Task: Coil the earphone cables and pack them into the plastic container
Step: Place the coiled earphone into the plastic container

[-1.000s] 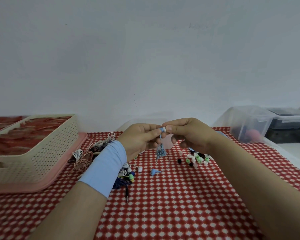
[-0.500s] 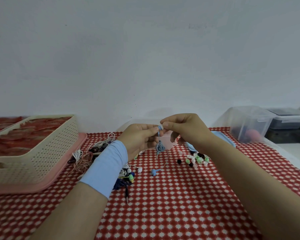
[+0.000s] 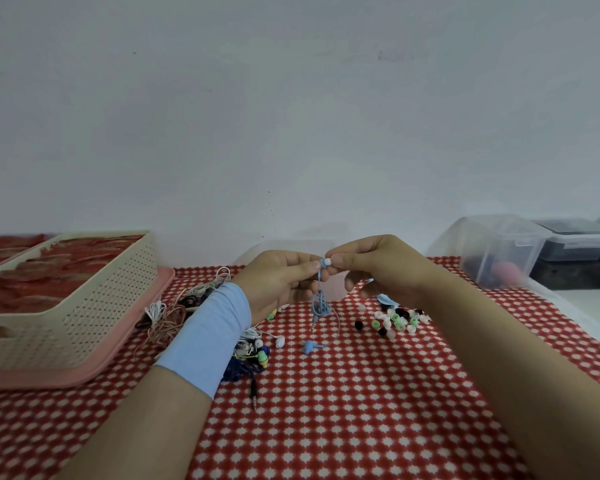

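1. Right hand (image 3: 378, 268) pinches blue earbud (image 3: 325, 262); left hand (image 3: 281, 278) pinches cable (image 3: 320, 304) just beneath, up-left of ear tips (image 3: 395, 320).
2. Cable hangs vertical, bunched, below fingers; left hand nearer.

One cream basket (image 3: 84, 306). Right of it: one left hand (image 3: 279, 282), one right hand (image 3: 378, 268), one blue earphone (image 3: 320, 305). Farthest right are two plastic containers (image 3: 499, 251) (image 3: 575, 242).
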Demonstrator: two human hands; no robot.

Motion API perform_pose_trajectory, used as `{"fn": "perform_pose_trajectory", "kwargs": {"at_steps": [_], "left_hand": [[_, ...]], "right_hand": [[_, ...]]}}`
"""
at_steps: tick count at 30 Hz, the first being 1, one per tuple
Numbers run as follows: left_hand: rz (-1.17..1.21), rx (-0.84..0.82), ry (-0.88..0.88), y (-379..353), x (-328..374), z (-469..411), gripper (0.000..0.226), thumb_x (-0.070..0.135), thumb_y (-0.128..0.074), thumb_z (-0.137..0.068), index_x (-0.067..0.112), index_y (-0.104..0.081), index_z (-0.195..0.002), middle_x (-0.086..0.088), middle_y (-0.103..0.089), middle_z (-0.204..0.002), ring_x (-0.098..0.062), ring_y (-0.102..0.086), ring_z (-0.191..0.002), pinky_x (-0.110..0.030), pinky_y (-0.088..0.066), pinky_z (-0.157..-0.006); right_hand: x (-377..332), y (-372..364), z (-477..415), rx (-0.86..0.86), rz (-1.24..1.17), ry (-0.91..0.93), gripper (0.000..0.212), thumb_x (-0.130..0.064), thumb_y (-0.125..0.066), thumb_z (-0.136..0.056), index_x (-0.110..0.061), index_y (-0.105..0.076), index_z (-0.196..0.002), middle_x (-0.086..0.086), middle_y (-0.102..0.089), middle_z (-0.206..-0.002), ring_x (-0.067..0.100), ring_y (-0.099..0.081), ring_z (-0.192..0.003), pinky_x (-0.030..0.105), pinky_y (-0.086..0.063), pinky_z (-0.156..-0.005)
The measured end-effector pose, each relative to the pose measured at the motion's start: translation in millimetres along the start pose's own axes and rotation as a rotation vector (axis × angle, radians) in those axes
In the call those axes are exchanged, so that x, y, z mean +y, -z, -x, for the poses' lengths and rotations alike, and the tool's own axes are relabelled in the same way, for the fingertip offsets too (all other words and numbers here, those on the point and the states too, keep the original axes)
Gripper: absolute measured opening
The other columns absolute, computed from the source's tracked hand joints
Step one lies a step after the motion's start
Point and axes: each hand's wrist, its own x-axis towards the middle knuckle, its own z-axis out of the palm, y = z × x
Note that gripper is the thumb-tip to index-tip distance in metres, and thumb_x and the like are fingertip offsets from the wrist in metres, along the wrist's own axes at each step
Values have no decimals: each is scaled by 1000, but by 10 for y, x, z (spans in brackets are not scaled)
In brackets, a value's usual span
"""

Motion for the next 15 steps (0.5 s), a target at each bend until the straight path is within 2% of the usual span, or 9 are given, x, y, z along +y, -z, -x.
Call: {"fn": "perform_pose_trajectory", "kwargs": {"at_steps": [7,15], "left_hand": [[-86,40,-29,-48,-9,12,17,3,-59,-95,-5,-67,-107,-6,-68,-76,-8,-60,-59,-17,-52,-57],[54,24,-9,-82,-49,-4,15,2,-54,-96,-1,-68,-102,-4,-68,-76,-7,-58,-59,-16,-52,-58]], "right_hand": [[35,2,-13,-18,33,-11,16,-18,-73,-92,-8,-80,-101,13,-78,-98,15,-61,-63,26,-44,-54],[81,16,-34,-52,-17,3,12,-18,-71,-92,-9,-80,-95,10,-75,-91,13,-58,-59,24,-40,-52]]}}
